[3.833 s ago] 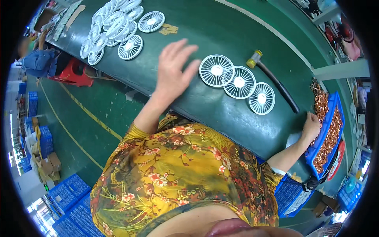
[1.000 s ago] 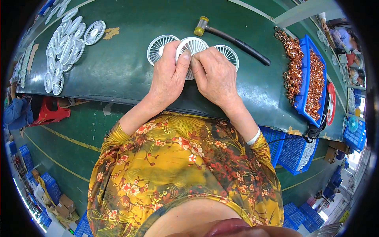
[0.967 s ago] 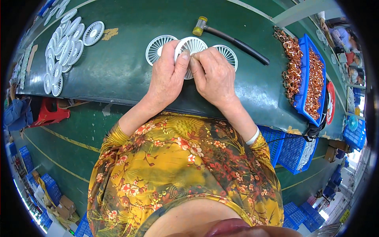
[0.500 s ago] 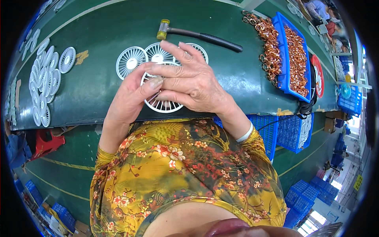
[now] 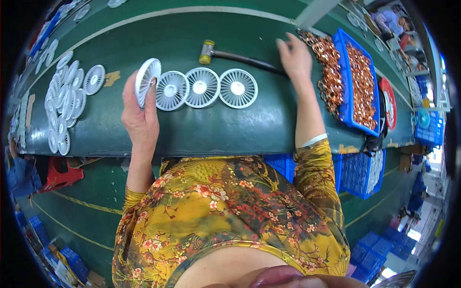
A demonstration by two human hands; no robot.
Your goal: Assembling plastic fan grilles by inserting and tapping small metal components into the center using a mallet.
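Past the near edge of the green table (image 5: 230,139), the left hand (image 5: 142,108) pinches 1 tilted white disc (image 5: 146,77), copper-coloured metal by the thumb. Beyond, 3 flat discs (image 5: 238,98) show plain white hubs — apparently undone. Tabletop stretches rightward to plentiful copper rings (image 5: 329,72); the right hand (image 5: 296,57), fingers parted — seemingly holding nothing — hides the end of the hammer (image 5: 235,57).

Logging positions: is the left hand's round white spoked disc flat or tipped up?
Tipped up: the round white spoked disc shows as a narrow oval in the left hand.
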